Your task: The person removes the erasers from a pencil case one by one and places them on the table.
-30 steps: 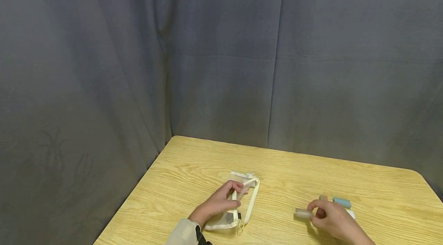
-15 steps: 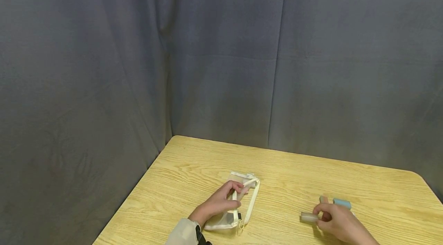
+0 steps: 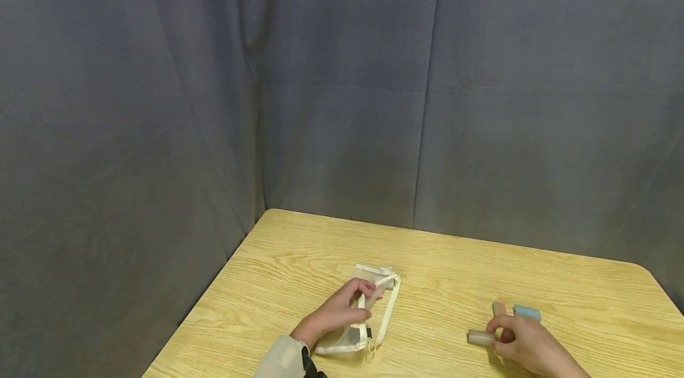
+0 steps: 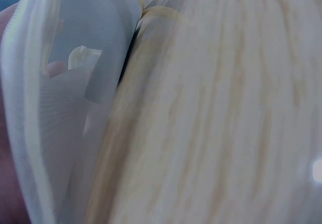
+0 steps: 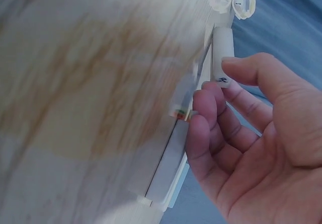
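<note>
My left hand (image 3: 338, 314) holds the rim of a sheer mesh zip pouch (image 3: 342, 343) with cream edging, its mouth spread apart on the table. In the left wrist view the mesh (image 4: 60, 128) fills the left side, with a fingertip showing through. My right hand (image 3: 522, 340) pinches a small whitish cylinder (image 3: 481, 338) by its right end, low over the table. Seen from the right wrist, the cylinder (image 5: 223, 50) carries a dark mark near the thumb, and the other fingers curl below. Whether it touches the table I cannot tell.
Just beyond the right hand lie a blue block (image 3: 527, 312) and a small green and pink piece (image 3: 499, 308). A long white piece (image 5: 168, 168) lies beside the fingers in the right wrist view. Dark grey curtains (image 3: 342, 99) hang behind the wooden table (image 3: 427, 265).
My right hand has shifted a little to the right with the cylinder, uncovering more of the green and pink piece. The left hand and the pouch have stayed put.
</note>
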`<state>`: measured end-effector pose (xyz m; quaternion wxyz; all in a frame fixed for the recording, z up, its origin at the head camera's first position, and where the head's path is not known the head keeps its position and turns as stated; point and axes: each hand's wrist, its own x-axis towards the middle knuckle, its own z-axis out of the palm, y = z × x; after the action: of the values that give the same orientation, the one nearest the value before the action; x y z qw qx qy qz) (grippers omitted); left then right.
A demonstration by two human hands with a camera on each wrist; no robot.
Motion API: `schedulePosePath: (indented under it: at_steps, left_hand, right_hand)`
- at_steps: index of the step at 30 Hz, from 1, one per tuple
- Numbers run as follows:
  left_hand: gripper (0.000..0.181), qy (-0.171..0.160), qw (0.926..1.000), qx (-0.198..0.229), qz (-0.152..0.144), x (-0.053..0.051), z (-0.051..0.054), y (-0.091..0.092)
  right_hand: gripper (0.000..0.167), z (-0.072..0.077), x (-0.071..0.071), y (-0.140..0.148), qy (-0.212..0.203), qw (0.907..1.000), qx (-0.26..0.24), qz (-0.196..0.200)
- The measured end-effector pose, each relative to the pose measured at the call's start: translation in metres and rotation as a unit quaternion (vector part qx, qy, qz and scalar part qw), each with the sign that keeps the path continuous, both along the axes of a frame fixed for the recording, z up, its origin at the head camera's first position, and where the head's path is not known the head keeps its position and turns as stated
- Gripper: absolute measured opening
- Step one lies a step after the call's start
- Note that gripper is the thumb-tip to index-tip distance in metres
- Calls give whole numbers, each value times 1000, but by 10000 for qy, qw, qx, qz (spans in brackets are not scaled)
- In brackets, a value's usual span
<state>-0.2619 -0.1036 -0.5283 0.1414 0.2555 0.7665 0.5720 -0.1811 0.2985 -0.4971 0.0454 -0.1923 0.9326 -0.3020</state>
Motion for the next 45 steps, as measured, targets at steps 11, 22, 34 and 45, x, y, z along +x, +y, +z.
schedulePosePath:
  at_steps: [11, 22, 34, 45]
  left_hand:
    - [34, -5, 10000, -24, -1, -1, 0, 1]
    - [34, -63, 10000, -23, -12, -1, -2, 1]
    - [32, -42, 10000, -13, 50, -1, -1, 2]
    - [33, -175, 9998, 98, -18, -4, -5, 1]
  right_hand:
    - [13, 3, -5, -2, -467, 9986, 167, -178]
    - [16, 10, -1, -7, 46, 9994, 305, -176]
    - [27, 23, -6, -27, -264, 9993, 165, -214]
    - [24, 25, -11, -46, -203, 9997, -138, 62]
